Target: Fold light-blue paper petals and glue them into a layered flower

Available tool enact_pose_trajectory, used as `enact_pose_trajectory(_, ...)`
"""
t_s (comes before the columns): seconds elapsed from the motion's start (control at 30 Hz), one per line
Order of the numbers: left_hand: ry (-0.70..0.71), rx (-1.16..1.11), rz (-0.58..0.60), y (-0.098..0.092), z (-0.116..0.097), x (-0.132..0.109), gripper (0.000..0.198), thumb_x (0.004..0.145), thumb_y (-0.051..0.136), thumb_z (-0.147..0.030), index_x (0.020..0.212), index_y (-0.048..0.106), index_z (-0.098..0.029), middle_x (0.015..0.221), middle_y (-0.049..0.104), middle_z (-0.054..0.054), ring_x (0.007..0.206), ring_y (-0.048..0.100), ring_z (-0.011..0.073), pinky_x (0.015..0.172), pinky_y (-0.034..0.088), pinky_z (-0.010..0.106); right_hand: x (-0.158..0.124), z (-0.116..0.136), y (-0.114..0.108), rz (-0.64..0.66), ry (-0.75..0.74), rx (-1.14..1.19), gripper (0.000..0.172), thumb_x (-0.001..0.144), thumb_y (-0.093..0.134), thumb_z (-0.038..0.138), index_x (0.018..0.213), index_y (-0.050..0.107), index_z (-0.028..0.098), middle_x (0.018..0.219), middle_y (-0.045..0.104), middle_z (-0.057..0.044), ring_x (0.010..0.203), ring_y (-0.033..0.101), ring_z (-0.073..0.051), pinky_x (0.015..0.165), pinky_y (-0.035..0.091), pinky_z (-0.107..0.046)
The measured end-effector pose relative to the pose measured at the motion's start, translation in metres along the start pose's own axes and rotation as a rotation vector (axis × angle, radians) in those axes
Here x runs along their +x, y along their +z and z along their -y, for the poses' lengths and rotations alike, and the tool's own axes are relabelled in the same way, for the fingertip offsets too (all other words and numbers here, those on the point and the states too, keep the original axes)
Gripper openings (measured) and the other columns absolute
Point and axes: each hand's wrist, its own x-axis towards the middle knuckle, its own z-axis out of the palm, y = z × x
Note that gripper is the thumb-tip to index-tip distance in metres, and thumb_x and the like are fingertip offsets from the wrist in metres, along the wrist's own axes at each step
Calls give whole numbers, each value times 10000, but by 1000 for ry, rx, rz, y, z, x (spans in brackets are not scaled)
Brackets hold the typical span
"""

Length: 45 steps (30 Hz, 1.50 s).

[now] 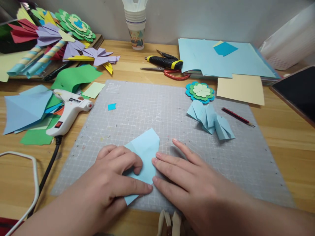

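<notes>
A folded piece of light blue paper lies on the grey cutting mat, its top corner pointing away from me. My left hand rests on its left part, index finger curled and thumb stretched along the lower part, holding it down. From the right, my right hand lies flat with fingers spread, several fingertips touching the paper's right edge. Farther right on the mat are folded light blue paper pieces and a layered paper flower in blue and green.
A white glue gun with a black cord lies left, beside coloured paper scraps. Red-handled scissors, a black-and-yellow tool and paper cups are at the back. A pencil lies right, below stacked blue sheets.
</notes>
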Motion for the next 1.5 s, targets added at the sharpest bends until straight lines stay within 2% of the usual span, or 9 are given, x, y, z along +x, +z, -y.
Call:
enact_pose_trajectory(0.13,-60,-62,29,-3,0,1,279,803,553,-108,889,701,-329,841,620,-38,830,575,156,818,388,339,3,1,-6,63,14,6,321,843,415,58,943,713,129,1084,708,-135,1119,613,-249,1147,230,-534)
enact_pose_trajectory(0.23,-120,-69,-14,-2,0,3,100,847,596,-237,806,680,-272,804,624,-43,791,573,148,788,385,326,4,1,-8,59,17,0,330,848,408,61,931,721,124,1079,711,-135,1119,613,-244,1151,228,-511)
enact_pose_trajectory(0.33,-235,-24,-58,2,-1,8,170,849,592,-291,702,622,-210,788,601,-20,788,560,167,743,384,332,4,1,-7,48,15,-19,333,846,409,68,927,727,124,1082,712,-136,1126,608,-243,1156,225,-492)
enact_pose_trajectory(0.47,-303,23,-69,7,-2,12,166,836,600,-295,706,580,-193,808,573,-5,801,545,187,727,376,348,3,2,-5,33,9,-23,335,829,415,64,929,729,121,1082,712,-138,1124,610,-245,1155,230,-486)
enact_pose_trajectory(0.7,-306,38,-81,10,-1,12,161,822,611,-280,699,551,-196,793,555,-13,783,534,186,710,358,350,3,2,-6,76,7,-34,326,822,427,78,961,715,139,1075,708,-133,1108,614,-244,1152,237,-504)
enact_pose_trajectory(0.87,-301,38,-96,9,-1,12,163,812,623,-284,691,556,-198,778,553,-16,765,535,184,698,352,347,4,2,3,-33,-38,-106,341,869,389,98,1015,694,133,998,717,-133,1015,641,-249,1110,309,-528)
enact_pose_trajectory(0.97,-314,39,-84,9,-1,13,170,804,630,-292,685,554,-196,777,555,-14,774,534,188,703,354,349,4,0,6,-15,-55,-141,343,872,378,83,997,694,121,969,718,-124,973,640,-249,1089,331,-545)
enact_pose_trajectory(1.3,-353,61,-108,8,-1,7,189,862,534,-285,696,506,-199,783,518,-2,776,505,189,698,380,354,2,0,3,44,-59,-151,321,886,400,129,1033,685,149,1025,698,-115,1026,600,-246,1117,265,-560)
enact_pose_trajectory(1.5,-356,85,-101,7,-2,9,203,847,542,-291,674,489,-197,769,508,-1,760,500,191,672,379,350,2,-1,5,44,-55,-164,305,889,416,144,1038,682,156,1048,693,-113,1060,587,-244,1130,233,-562)
